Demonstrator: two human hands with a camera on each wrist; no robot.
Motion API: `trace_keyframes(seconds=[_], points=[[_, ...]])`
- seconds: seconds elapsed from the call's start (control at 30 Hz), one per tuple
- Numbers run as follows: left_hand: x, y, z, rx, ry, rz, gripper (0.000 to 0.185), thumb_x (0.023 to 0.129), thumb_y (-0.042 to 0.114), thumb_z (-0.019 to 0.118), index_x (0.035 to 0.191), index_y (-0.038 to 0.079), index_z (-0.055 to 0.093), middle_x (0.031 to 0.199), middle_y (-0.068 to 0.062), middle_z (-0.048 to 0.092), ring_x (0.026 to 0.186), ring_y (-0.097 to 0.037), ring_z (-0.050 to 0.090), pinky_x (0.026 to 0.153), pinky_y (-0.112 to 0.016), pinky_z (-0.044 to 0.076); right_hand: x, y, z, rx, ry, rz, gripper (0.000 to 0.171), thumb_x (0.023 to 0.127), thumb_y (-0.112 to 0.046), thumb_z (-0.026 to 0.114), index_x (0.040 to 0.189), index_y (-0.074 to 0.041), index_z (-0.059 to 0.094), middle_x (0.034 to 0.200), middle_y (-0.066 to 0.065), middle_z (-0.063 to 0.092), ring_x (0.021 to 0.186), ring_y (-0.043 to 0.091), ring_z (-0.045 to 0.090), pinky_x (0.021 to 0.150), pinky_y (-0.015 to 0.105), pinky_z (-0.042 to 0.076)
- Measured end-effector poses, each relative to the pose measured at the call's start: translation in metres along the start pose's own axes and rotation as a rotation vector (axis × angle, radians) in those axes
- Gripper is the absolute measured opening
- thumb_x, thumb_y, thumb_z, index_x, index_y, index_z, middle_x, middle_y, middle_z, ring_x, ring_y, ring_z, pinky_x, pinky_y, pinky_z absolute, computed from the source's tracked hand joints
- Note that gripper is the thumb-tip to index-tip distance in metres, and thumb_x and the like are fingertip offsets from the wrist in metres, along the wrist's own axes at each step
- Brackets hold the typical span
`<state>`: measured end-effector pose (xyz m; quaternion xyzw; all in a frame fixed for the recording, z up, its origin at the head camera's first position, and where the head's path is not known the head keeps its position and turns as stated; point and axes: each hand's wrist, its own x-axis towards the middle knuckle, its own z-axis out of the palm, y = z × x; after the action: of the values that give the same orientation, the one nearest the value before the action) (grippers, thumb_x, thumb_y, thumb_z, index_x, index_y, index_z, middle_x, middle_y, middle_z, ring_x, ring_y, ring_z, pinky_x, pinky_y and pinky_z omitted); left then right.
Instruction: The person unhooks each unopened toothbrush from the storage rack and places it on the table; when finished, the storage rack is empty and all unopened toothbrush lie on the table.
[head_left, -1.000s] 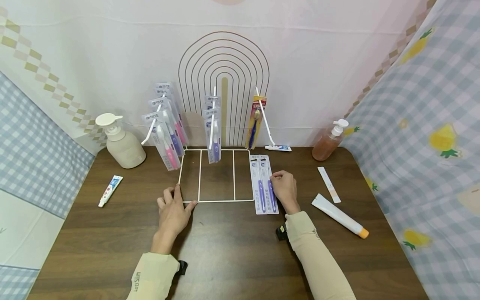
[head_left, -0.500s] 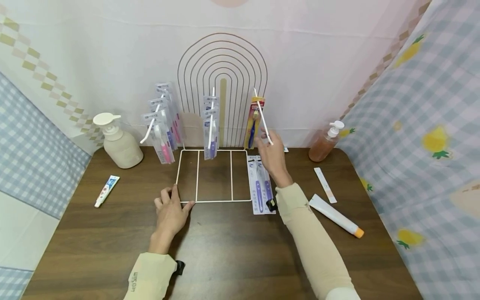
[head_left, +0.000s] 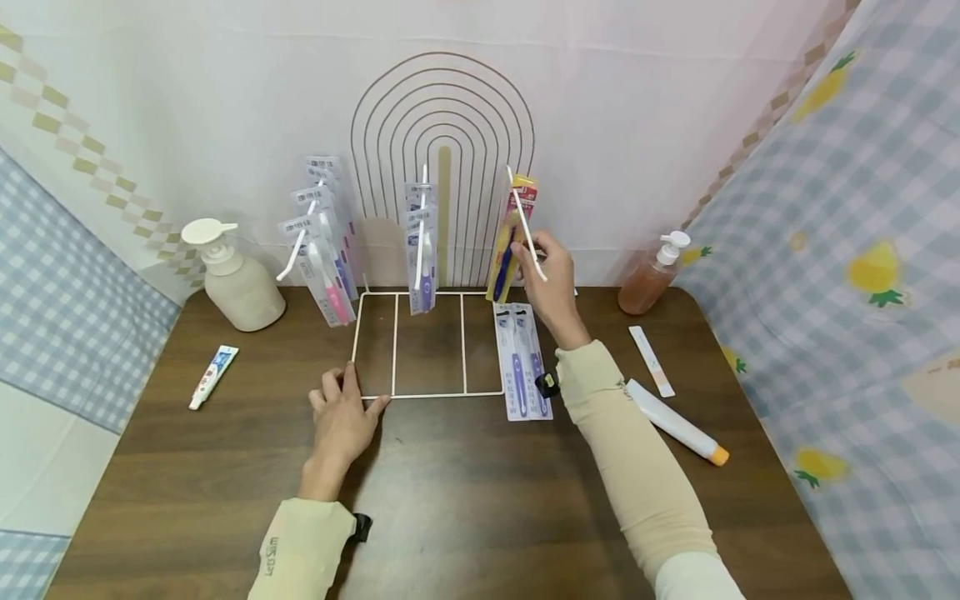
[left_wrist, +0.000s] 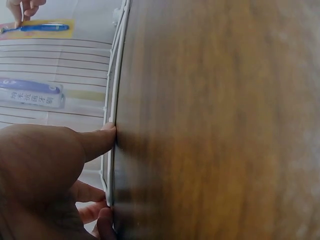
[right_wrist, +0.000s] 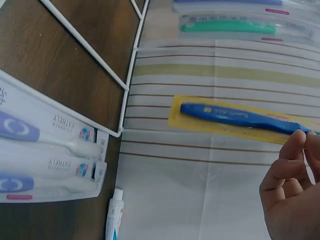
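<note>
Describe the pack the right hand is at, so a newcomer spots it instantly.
Start at the white wire rack mid-table and follow its three slanted pegs to the rightmost. The yellow toothbrush pack hangs there, at the right hand. It alone is yellow, with a dark blue brush; the others are clear.

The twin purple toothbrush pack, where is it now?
Head view: the twin purple toothbrush pack lies flat on the table, just right of the white wire rack.

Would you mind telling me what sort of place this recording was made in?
Probably a staged tabletop set mimicking a shop's toiletries display: a white wire rack with packaged toothbrushes hanging on its hooks, pump bottles on a wooden table, and patterned cloth backdrops around it.
</note>
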<state>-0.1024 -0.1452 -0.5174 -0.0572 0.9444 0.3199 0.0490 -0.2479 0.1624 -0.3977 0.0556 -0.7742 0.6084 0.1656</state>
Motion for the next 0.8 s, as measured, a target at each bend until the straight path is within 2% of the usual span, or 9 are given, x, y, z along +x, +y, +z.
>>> trace_keyframes(seconds=[0.1, 0.23, 0.4, 0.53, 0.6, 0.67, 0.8], points=[[0.000, 0.000, 0.000, -0.004, 0.001, 0.003, 0.089, 0.113, 0.032, 0.071, 0.175, -0.012, 0.025, 0.166, -0.038, 0.030, 0.134, -0.065, 0.033, 0.112, -0.070, 0.038, -0.001, -0.001, -0.005, 0.063, 0.028, 0.027, 0.018, 0.112, -0.002, 0.069, 0.113, 0.016, 0.069, 0.100, 0.011, 0.071, 0.059, 0.006, 0.062, 0.057, 0.016, 0.049], [0.000, 0.000, 0.001, -0.016, 0.002, 0.000, 0.089, 0.113, 0.032, 0.072, 0.175, -0.012, 0.025, 0.165, -0.038, 0.029, 0.136, -0.065, 0.032, 0.113, -0.071, 0.038, -0.004, 0.004, -0.015, 0.053, 0.052, 0.071, 0.019, 0.113, 0.000, 0.064, 0.117, 0.017, 0.070, 0.099, 0.011, 0.070, 0.056, 0.003, 0.061, 0.056, 0.016, 0.051], [0.001, -0.002, 0.004, -0.029, 0.022, 0.009, 0.089, 0.111, 0.030, 0.074, 0.174, -0.012, 0.028, 0.163, -0.038, 0.031, 0.135, -0.067, 0.032, 0.112, -0.073, 0.038, -0.016, 0.023, -0.032, -0.068, 0.070, 0.155, 0.026, 0.115, -0.009, 0.062, 0.124, 0.011, 0.074, 0.096, 0.005, 0.065, 0.062, 0.003, 0.057, 0.060, 0.015, 0.049], [0.003, -0.004, 0.006, -0.031, 0.023, 0.007, 0.089, 0.111, 0.030, 0.073, 0.174, -0.013, 0.027, 0.164, -0.039, 0.030, 0.136, -0.067, 0.032, 0.113, -0.073, 0.038, -0.029, 0.047, -0.047, -0.205, 0.025, 0.246, 0.032, 0.116, -0.016, 0.060, 0.128, 0.008, 0.077, 0.106, 0.017, 0.070, 0.083, 0.012, 0.059, 0.075, 0.021, 0.049], [0.003, -0.004, 0.005, -0.023, 0.018, 0.002, 0.089, 0.112, 0.031, 0.073, 0.174, -0.013, 0.026, 0.165, -0.038, 0.030, 0.137, -0.066, 0.032, 0.113, -0.072, 0.038, -0.033, 0.067, -0.054, -0.251, -0.016, 0.297, 0.034, 0.115, -0.017, 0.060, 0.128, 0.007, 0.078, 0.112, 0.020, 0.073, 0.092, 0.018, 0.060, 0.081, 0.027, 0.049], [0.003, -0.003, 0.005, -0.022, 0.018, 0.004, 0.089, 0.112, 0.031, 0.073, 0.174, -0.013, 0.027, 0.164, -0.038, 0.030, 0.136, -0.067, 0.032, 0.112, -0.072, 0.039, -0.033, 0.106, -0.064, -0.281, -0.048, 0.335, 0.031, 0.112, -0.018, 0.064, 0.125, 0.004, 0.081, 0.111, 0.019, 0.077, 0.091, 0.023, 0.063, 0.080, 0.033, 0.051], [0.002, -0.002, 0.003, -0.024, 0.013, 0.000, 0.089, 0.112, 0.031, 0.073, 0.174, -0.012, 0.027, 0.164, -0.039, 0.029, 0.136, -0.066, 0.032, 0.112, -0.072, 0.039, -0.030, 0.179, -0.080, -0.374, -0.107, 0.418, 0.027, 0.111, -0.025, 0.069, 0.121, -0.005, 0.085, 0.111, 0.011, 0.081, 0.094, 0.023, 0.069, 0.081, 0.037, 0.054]])
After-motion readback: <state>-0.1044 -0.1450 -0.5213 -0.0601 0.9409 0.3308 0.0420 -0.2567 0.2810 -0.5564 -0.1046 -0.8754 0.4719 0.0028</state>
